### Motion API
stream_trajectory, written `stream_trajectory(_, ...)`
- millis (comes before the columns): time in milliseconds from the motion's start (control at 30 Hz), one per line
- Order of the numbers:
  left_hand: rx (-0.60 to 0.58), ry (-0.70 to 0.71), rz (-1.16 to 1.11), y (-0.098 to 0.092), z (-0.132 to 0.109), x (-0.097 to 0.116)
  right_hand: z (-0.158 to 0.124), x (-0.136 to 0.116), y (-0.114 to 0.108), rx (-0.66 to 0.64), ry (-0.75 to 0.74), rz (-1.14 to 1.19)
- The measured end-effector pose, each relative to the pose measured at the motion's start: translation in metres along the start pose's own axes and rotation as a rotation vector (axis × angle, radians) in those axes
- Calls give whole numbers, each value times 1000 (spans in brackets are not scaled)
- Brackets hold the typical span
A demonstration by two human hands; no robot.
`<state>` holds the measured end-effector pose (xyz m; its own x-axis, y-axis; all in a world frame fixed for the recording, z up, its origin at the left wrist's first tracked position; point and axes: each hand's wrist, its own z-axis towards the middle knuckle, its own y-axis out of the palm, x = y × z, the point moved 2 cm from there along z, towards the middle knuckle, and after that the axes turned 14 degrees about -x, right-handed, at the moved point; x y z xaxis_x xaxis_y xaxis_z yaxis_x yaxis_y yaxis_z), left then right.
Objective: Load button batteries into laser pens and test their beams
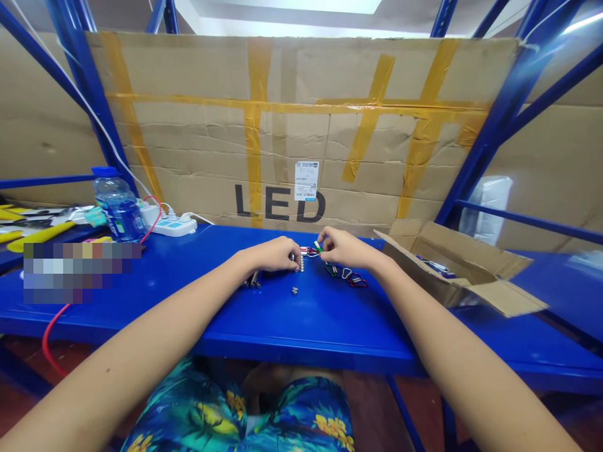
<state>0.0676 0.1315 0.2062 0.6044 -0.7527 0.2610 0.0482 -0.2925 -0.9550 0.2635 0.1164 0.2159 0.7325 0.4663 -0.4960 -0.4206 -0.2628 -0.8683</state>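
My right hand (pixel 343 247) pinches a small green carabiner (pixel 318 247) above the blue table. Under its fingertips lie red and silver pieces (pixel 308 252), partly hidden. To the left, my left hand (pixel 282 253) is closed, its fingers curled down beside a short row of small silver pieces (pixel 302 263); whatever its fingertips hold is hidden. A loose pair of small metal pieces (pixel 294 290) lies nearer to me. Just below my right hand are a silver carabiner (pixel 347 273) and a red carabiner (pixel 358 282), beside dark green ones (pixel 331 270). Slim metal-ended rods (pixel 255 280) lie under my left wrist.
An open cardboard box (pixel 464 276) with items inside stands at the right. A blue-capped bottle (pixel 117 207) and a white power strip (pixel 175 226) are at the left, with a red cable (pixel 47 342). A large carton (pixel 202 144) walls off the back of the blue table (pixel 301 329).
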Motion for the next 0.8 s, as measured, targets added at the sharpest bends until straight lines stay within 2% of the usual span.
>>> stream_trajectory(200, -78, -45, -14, -5, -7, 1, 2, 2, 1, -18, -48, 48)
stream_trajectory(333, -48, -24, -29, -9, -10, -5, 3, -1, 1, 13, -92, 22)
stream_trajectory(433, -38, -12, 17, -9, -9, -7, 3, -6, 1, 40, -88, 34)
stream_trajectory(567, -85, -14, 74, -5, -6, -3, 4, -7, 3, 0, -51, 115)
stream_trajectory(667, -112, -48, 83, -3, -6, 1, 7, -3, 6, -39, -41, 206)
stream_trajectory(800, -143, -145, 48, -4, -8, 4, 11, 1, 10, -23, -133, 299)
